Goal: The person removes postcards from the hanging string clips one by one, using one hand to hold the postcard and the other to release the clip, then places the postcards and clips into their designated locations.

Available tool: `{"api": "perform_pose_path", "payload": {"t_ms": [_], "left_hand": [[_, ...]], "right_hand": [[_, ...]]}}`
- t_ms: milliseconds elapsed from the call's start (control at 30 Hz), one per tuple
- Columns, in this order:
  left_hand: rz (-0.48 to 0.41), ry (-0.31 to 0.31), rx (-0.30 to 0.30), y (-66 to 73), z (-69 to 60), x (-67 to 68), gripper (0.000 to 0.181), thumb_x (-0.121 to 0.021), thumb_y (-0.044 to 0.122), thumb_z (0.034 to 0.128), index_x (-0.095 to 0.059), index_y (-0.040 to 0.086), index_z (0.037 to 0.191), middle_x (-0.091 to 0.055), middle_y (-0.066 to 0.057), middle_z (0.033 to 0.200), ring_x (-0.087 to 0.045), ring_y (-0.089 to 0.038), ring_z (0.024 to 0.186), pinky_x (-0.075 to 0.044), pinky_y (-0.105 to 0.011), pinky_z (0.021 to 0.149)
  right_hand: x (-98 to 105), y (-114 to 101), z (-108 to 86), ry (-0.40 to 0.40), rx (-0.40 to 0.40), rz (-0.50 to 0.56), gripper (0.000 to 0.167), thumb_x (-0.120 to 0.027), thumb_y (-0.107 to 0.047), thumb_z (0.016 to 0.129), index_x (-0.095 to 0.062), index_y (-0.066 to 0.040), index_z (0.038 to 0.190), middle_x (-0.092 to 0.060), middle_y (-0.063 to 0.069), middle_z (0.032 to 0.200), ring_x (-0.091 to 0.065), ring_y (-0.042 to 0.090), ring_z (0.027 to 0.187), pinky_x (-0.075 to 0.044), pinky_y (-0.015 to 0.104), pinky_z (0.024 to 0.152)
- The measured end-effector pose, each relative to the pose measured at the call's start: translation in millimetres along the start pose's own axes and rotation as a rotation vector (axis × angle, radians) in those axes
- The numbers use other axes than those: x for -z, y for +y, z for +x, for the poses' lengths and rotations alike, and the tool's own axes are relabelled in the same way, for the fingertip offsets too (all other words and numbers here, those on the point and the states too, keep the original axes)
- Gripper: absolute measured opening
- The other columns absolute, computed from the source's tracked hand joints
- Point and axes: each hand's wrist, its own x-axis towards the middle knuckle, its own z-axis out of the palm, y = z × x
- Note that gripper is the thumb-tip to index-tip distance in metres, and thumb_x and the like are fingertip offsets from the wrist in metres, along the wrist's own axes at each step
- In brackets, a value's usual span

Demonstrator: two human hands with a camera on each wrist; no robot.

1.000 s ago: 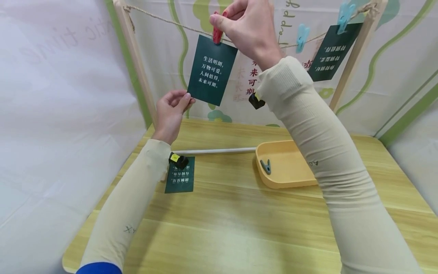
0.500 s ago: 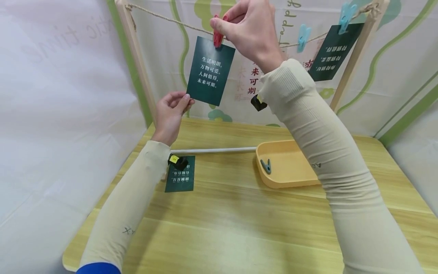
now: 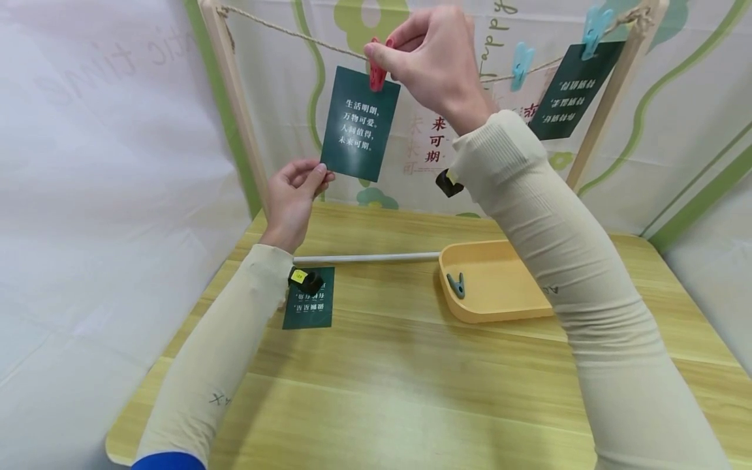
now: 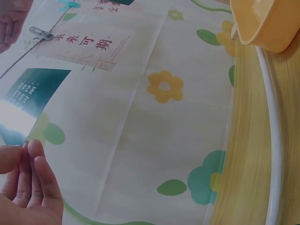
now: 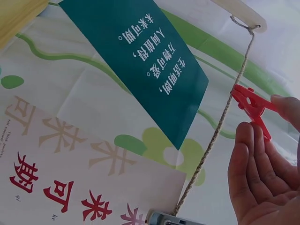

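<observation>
The left hand pinched a dark green card by its lower left corner between thumb and fingers, holding it up near the rope, tilted a little, with its white Chinese lettering facing the head camera. The right hand pinched the handles of a red clothespin between thumb and fingertips, its tip at the rope. From the head the clothespin overlapped the card's upper edge, yet the right wrist view showed the card apart from both clothespin and rope.

The rope ran between two wooden posts, one on the left and one on the right. Near the right post, a light blue clothespin held a second green card; another light blue clothespin sat farther along the rope. A pale card with red characters hung nearer the hands, beside a grey clip.

On the table, a third green card lay partly hidden by the left wrist. A white rod reached to a yellow tray, in which a grey-green clothespin lay.
</observation>
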Motion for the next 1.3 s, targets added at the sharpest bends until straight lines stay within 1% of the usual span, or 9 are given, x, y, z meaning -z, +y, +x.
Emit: {"api": "perform_pose_path", "payload": {"t_ms": [233,367,567,667,833,1033,1133,1233,1300], "left_hand": [[-0.014,0.004,0.004,-2.3,-4.1,1.1,0.016,-0.069,0.013,0.1027,-0.069,0.007,0.117,-0.075,-0.005,0.107,-0.074,-0.015,0.101,-0.059,-0.029,0.102],[-0.027,0.011,-0.004,-4.0,-6.0,3.0,0.014,-0.069,0.011,0.1026,-0.069,0.006,0.116,-0.076,-0.004,0.104,-0.074,-0.014,0.098,-0.060,-0.026,0.099],[-0.072,0.003,-0.001,-5.4,-7.7,4.4,0.013,-0.070,0.009,0.1016,-0.070,0.005,0.114,-0.076,-0.003,0.101,-0.074,-0.014,0.096,-0.060,-0.028,0.101],[-0.074,0.003,0.002,-6.0,-9.1,5.0,0.012,-0.070,0.009,0.1016,-0.070,0.005,0.113,-0.077,-0.003,0.101,-0.074,-0.013,0.096,-0.059,-0.029,0.102],[-0.053,0.004,0.002,-6.7,-11.9,4.9,0.010,-0.070,0.010,0.1022,-0.070,0.006,0.112,-0.077,-0.003,0.102,-0.075,-0.013,0.097,-0.060,-0.026,0.099],[-0.060,-0.010,-0.002,-6.6,-14.0,5.5,0.010,-0.069,0.010,0.1024,-0.069,0.006,0.112,-0.076,-0.003,0.102,-0.075,-0.013,0.098,-0.057,-0.034,0.107],[-0.060,-0.018,-0.007,-6.2,-15.0,5.6,0.010,-0.069,0.010,0.1024,-0.069,0.006,0.111,-0.076,-0.002,0.101,-0.074,-0.013,0.097,-0.059,-0.030,0.103],[-0.059,-0.017,-0.005,-5.8,-15.9,5.6,0.010,-0.070,0.010,0.1022,-0.069,0.006,0.111,-0.077,-0.002,0.101,-0.075,-0.012,0.097,-0.060,-0.023,0.096],[-0.061,-0.013,0.003,-5.6,-15.8,6.0,0.011,-0.070,0.010,0.1021,-0.069,0.006,0.112,-0.077,-0.002,0.101,-0.075,-0.013,0.097,-0.060,-0.021,0.094]], "right_hand": [[2,2,-7.2,-0.027,-0.012,-0.008,0.039,-0.081,-0.043,0.093,-0.082,-0.007,0.107,-0.081,0.006,0.111,-0.070,0.007,0.091,-0.058,0.019,0.087],[4,3,-10.2,-0.037,-0.013,-0.008,0.038,-0.081,-0.042,0.092,-0.082,-0.007,0.106,-0.082,0.007,0.109,-0.071,0.007,0.089,-0.057,0.020,0.083],[5,7,-15.4,-0.052,-0.025,-0.006,0.039,-0.082,-0.043,0.091,-0.082,-0.007,0.107,-0.082,0.007,0.109,-0.072,0.008,0.089,-0.057,0.019,0.082],[5,10,-17.6,-0.061,-0.018,-0.011,0.039,-0.082,-0.043,0.092,-0.082,-0.007,0.108,-0.081,0.008,0.109,-0.072,0.008,0.088,-0.057,0.020,0.081],[6,15,-19.5,-0.066,-0.014,-0.013,0.039,-0.081,-0.041,0.092,-0.081,-0.006,0.109,-0.081,0.009,0.109,-0.072,0.008,0.087,-0.058,0.020,0.081],[7,18,-21.9,-0.074,-0.023,-0.017,0.039,-0.083,-0.042,0.091,-0.082,-0.006,0.107,-0.081,0.009,0.108,-0.072,0.009,0.084,-0.058,0.019,0.080],[8,20,-23.5,-0.080,-0.029,-0.018,0.039,-0.083,-0.042,0.091,-0.082,-0.006,0.105,-0.082,0.009,0.106,-0.072,0.009,0.083,-0.058,0.019,0.079],[9,24,-25.3,-0.092,-0.034,-0.036,0.039,-0.082,-0.043,0.091,-0.082,-0.007,0.105,-0.082,0.008,0.106,-0.073,0.008,0.082,-0.058,0.019,0.078],[9,27,-26.3,-0.101,-0.033,-0.060,0.041,-0.081,-0.045,0.092,-0.082,-0.007,0.106,-0.082,0.009,0.106,-0.073,0.008,0.083,-0.058,0.019,0.078]]}}
